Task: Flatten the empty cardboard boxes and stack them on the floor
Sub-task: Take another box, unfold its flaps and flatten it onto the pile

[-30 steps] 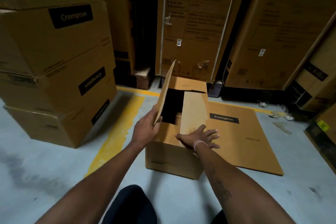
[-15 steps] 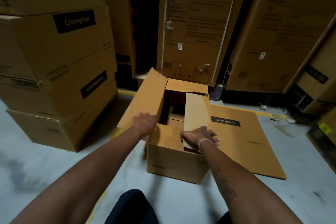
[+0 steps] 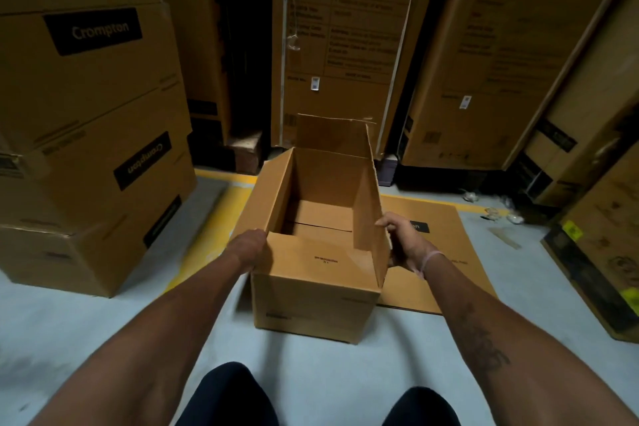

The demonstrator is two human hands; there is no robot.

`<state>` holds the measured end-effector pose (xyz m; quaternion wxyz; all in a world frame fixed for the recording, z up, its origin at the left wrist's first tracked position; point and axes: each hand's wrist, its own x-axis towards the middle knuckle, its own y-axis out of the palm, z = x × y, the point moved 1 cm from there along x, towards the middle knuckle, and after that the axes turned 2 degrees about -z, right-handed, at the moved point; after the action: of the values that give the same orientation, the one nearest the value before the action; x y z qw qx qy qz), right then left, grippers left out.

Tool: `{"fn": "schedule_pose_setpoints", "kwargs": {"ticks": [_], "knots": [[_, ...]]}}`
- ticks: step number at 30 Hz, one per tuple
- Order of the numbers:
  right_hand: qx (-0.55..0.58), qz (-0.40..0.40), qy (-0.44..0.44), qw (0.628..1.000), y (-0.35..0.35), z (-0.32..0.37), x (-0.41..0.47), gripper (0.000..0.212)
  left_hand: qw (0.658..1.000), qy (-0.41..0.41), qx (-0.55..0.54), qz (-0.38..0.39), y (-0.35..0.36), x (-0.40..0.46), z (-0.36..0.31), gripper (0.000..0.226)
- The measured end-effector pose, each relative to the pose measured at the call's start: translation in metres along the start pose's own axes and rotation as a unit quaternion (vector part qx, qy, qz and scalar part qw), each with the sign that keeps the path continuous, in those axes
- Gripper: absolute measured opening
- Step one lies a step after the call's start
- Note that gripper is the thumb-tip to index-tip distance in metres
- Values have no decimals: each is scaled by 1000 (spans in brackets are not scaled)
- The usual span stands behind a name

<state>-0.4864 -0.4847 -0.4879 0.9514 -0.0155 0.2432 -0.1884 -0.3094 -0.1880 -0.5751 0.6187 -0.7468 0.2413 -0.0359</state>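
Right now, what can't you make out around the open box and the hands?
- Left hand: its fingers are hidden behind the open box wall in the head view.
- Black label on the flattened box: mostly covered by the right hand.
- Small print on the near flap: too small to read.
- Flattened box's left part: hidden behind the open box.

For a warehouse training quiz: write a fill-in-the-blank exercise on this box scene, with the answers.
1. The open box stands on the ___.
2. The right hand grips the box's ___ flap.
3. To the box's right lies a ___ box.
4. The stacked boxes at left read ___.

Answers: floor; right; flattened; Crompton
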Motion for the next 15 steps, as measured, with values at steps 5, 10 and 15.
{"fn": "schedule_pose_setpoints", "kwargs": {"ticks": [5, 10, 15], "knots": [[105, -111, -24, 988, -47, -20, 1, 42, 999, 28, 38, 1, 3, -3, -3, 66], [-123, -179, 2, 976, -83, -42, 5, 36, 993, 76, 91, 20, 2, -5, -15, 87], [-505, -269, -22, 820, -75, -49, 30, 74, 995, 56, 86, 23, -2, -6, -32, 67]]}}
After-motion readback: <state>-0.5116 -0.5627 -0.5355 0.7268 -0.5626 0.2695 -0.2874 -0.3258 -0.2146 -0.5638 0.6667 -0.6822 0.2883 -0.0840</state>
